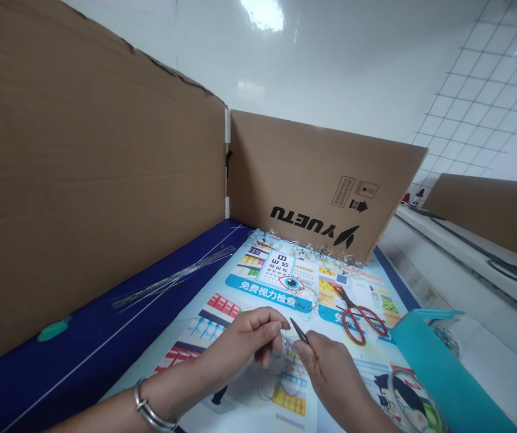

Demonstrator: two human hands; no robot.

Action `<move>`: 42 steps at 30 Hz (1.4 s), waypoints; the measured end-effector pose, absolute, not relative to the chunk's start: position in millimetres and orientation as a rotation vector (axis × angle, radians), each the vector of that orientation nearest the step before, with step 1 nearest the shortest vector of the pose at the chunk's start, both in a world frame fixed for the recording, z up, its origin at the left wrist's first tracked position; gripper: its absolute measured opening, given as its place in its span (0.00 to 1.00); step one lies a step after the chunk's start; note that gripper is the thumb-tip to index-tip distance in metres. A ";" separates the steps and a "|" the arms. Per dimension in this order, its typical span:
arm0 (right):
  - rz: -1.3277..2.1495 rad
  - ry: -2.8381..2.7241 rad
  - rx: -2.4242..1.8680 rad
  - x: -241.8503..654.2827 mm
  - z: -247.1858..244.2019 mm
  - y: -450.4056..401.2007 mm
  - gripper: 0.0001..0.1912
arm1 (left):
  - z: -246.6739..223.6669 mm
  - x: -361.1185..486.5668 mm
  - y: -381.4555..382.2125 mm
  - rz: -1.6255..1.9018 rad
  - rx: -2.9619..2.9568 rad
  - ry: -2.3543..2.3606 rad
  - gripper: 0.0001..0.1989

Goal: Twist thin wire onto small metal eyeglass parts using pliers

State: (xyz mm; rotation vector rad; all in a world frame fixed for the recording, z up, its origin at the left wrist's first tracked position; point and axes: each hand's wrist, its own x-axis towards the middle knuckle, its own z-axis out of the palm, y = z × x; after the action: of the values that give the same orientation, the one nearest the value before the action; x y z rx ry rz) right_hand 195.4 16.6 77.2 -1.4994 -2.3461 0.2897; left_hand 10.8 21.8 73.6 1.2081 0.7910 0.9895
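My left hand point(258, 334), with a silver bangle at the wrist, is closed in a pinch on a thin clear or silvery wire. Tangled loops of this wire point(289, 355) hang below the fingertips, between both hands. In my right hand point(330, 367) is a pointed metal tool point(298, 329), its dark tapered tip aimed at the left fingertips. Most of the tool is hidden in the palm, so its kind is unclear. Beyond the right hand lie scissors point(361, 320) with red handles, blades pointing away.
A printed poster sheet point(235, 282) covers the dark blue surface. Cardboard panels point(105, 168) rise at left and back, with wire scraps point(312, 248) along the back one. Straight wires point(177, 279) lie at left near a teal piece point(53, 331). A teal box point(448, 367) stands right.
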 end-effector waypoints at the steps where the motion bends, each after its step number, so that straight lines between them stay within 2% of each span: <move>1: 0.272 -2.341 -1.514 196.2 77.2 17.2 0.19 | 73.2 10.4 22.3 0.995 1.200 0.779 0.14; 8: 0.266 -2.352 -1.520 197.4 75.7 17.6 0.19 | 71.6 8.0 24.1 1.004 1.117 0.675 0.11; 24: 0.220 -2.330 -1.516 198.3 74.2 16.7 0.19 | 70.0 4.2 25.9 0.908 1.297 0.771 0.15; 29: 0.203 -2.327 -1.539 198.9 73.4 18.5 0.18 | 70.2 6.7 25.0 0.926 1.408 0.940 0.11; 35: 0.167 -2.298 -1.574 198.2 73.3 18.7 0.19 | 72.6 6.2 22.8 0.956 1.653 1.079 0.11; 42: 0.156 -2.300 -1.542 198.4 73.6 18.3 0.19 | 68.6 7.2 23.8 0.946 1.635 1.006 0.09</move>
State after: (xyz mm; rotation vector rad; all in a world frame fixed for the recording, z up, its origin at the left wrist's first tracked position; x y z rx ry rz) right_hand 198.4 18.3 73.6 -1.5424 -2.2999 0.1557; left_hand 7.2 23.8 68.6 1.6346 1.0060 0.9463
